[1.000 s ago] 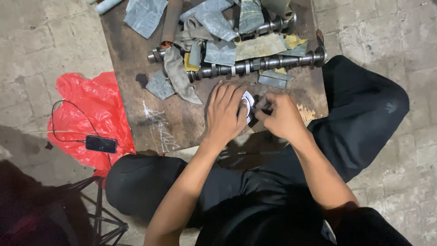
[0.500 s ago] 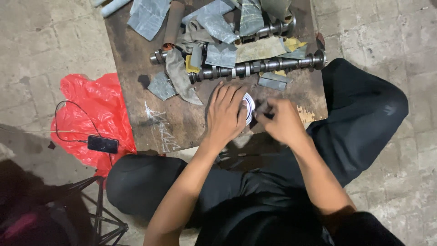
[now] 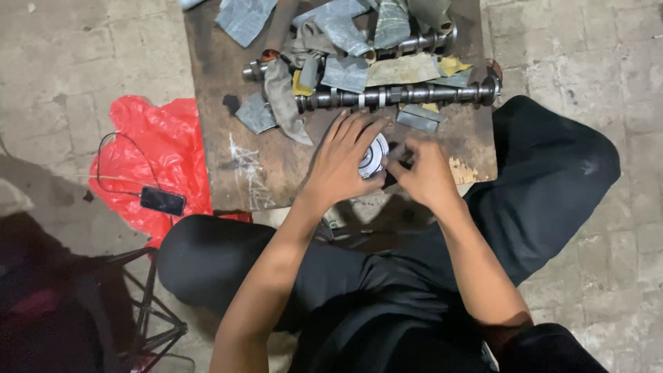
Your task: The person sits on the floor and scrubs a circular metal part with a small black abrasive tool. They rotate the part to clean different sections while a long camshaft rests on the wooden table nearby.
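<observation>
Head view: left hand (image 3: 340, 162) lies flat, fingers spread, palm down over a round metal disc (image 3: 373, 155) on the wooden surface (image 3: 259, 173); only the disc's right edge shows past the fingers. Right hand (image 3: 425, 173) is curled, fingertips pinched on something small and dark right at the disc's right rim; what it grips is too small to tell. The disc sits between the two hands, touching both, under the left and just left of the right, so left is nearer by cover and right works the edge. Disc lies flat, no long axis. Just beyond the fingertips a long camshaft (image 3: 397, 94) runs side to side across the surface, with a second shaft (image 3: 414, 43) farther out, half buried in grey sandpaper scraps (image 3: 345, 72). Well to the left of the left hand, off the surface, a phone (image 3: 163, 201) with cable lies on a red plastic bag (image 3: 162, 155) on the floor.
</observation>
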